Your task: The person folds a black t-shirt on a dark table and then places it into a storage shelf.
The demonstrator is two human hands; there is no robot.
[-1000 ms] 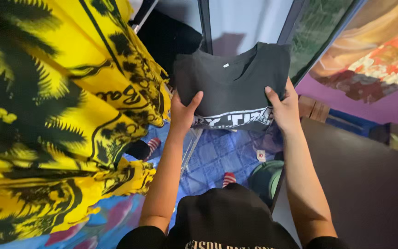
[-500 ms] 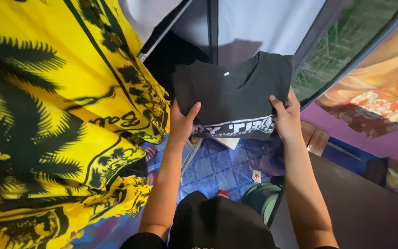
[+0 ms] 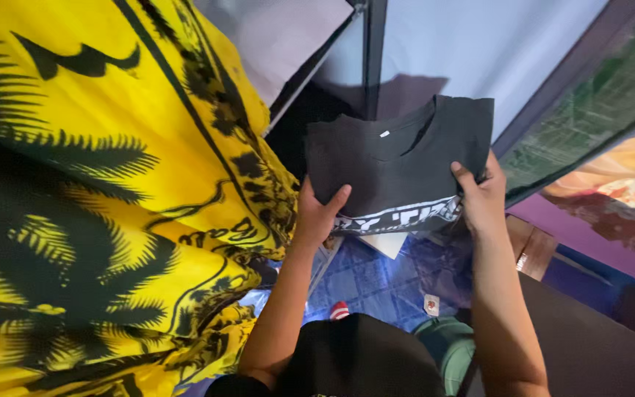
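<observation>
Both hands, left hand [image 3: 319,213] and right hand [image 3: 481,200], grip my folded dark shirt [image 3: 398,163] mid-frame, over blue floor [image 3: 372,283]; yellow cloth [image 3: 97,206] left.

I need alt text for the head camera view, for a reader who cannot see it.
Two bare hands, left hand and right hand, hold up a folded black T-shirt by its lower edge. A yellow cloth with black palm prints hangs at the left, above a blue patterned floor.
</observation>
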